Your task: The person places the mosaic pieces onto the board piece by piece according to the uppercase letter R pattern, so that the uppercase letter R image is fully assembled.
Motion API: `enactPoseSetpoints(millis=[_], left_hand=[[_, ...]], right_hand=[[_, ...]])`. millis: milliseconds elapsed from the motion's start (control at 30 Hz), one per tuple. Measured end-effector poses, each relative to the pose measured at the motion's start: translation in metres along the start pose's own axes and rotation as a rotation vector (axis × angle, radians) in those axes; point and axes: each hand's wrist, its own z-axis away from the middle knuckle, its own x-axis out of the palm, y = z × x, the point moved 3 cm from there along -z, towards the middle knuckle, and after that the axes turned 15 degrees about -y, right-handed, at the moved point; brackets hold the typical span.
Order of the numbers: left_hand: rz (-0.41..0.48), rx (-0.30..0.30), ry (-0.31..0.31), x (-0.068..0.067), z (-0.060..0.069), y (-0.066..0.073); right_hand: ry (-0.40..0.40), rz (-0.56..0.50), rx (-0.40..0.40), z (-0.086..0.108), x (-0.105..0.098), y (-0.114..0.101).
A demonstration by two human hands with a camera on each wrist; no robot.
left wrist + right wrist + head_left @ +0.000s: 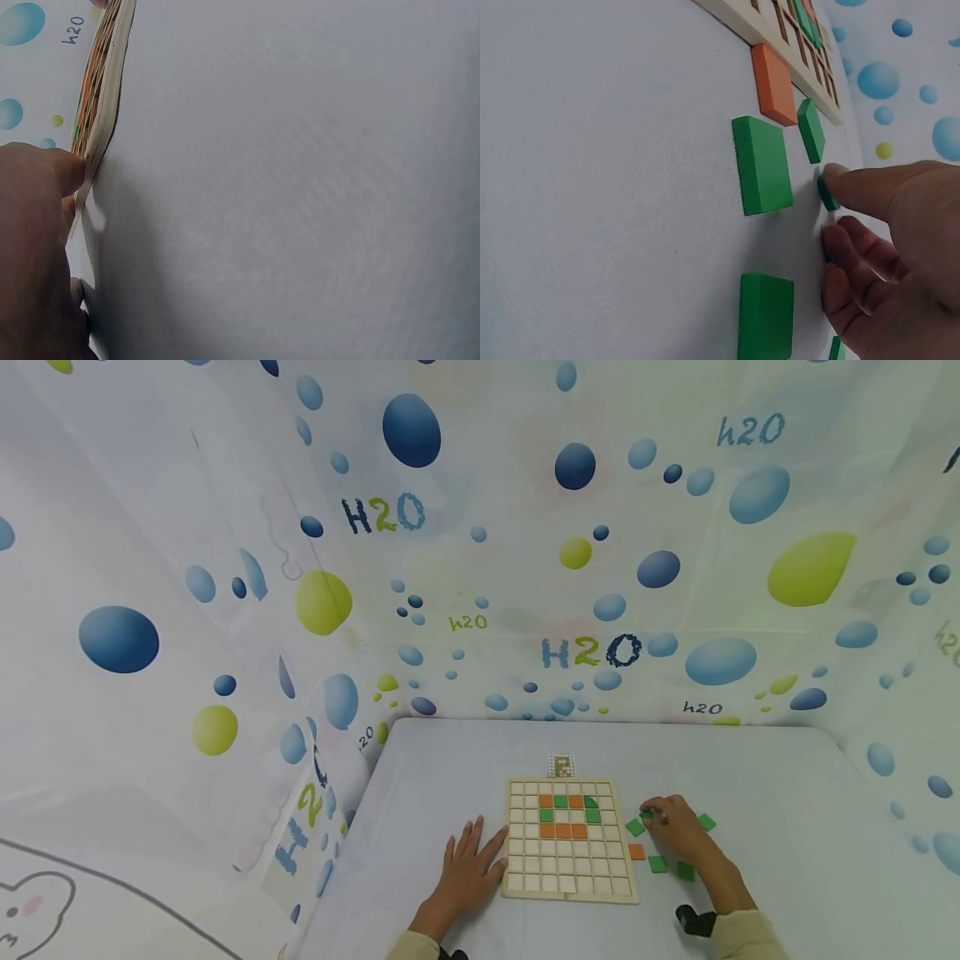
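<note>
A wooden grid board (528, 865) lies on the table, with several orange tiles (563, 832) and green tiles (560, 802) set in its upper cells; one green tile has a rounded corner (591, 802). Against the board's left edge, my left hand (468, 872) rests with fingers spread, and its thumb (71, 171) touches the side. To the board's right, my right hand (678, 831) pinches a green tile (827, 193) at the table surface, the thumb on it. Its other fingers are curled, and they partly hide the tile in the head view.
Near the right hand lie an orange tile (637, 852) and loose green tiles (657, 864), several in all. A small pattern card (561, 766) sits behind the board. A patterned curtain (510, 568) rises beyond the table's back edge.
</note>
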Motion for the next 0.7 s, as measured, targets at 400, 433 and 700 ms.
enactPoseSetpoints(millis=[400,433,700], left_hand=[[-0.016,-0.01,-0.004,0.0,0.0,0.0],[-0.013,-0.008,-0.001,0.001,-0.001,0.0],[-0.025,-0.007,0.041,0.012,-0.008,-0.012]], right_hand=[[0.048,0.027,-0.003,0.0,0.004,0.008],[0.05,0.034,-0.003,-0.001,0.005,0.009],[0.064,0.025,0.039,-0.001,0.011,0.011]])
